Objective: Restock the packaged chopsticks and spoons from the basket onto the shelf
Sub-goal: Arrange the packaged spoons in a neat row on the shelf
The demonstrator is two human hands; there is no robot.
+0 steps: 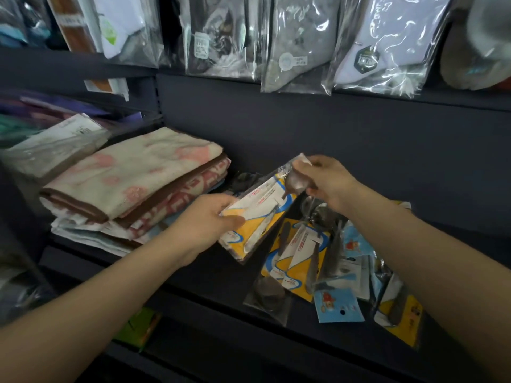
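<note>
Yellow and white card shows through the clear packaged spoon [260, 214], which is held tilted above the dark shelf [221, 275]. Its lower end is pinched by the left hand [210, 222] and its top end by the right hand [326, 179]. More packaged spoons [298, 261] lie just beneath, beside folded towels [132, 178].

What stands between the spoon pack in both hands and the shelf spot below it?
Nothing visible. The spoon pack, held by left hand and right hand, hangs over bare shelf, between folded towels and shelved packs.
</note>
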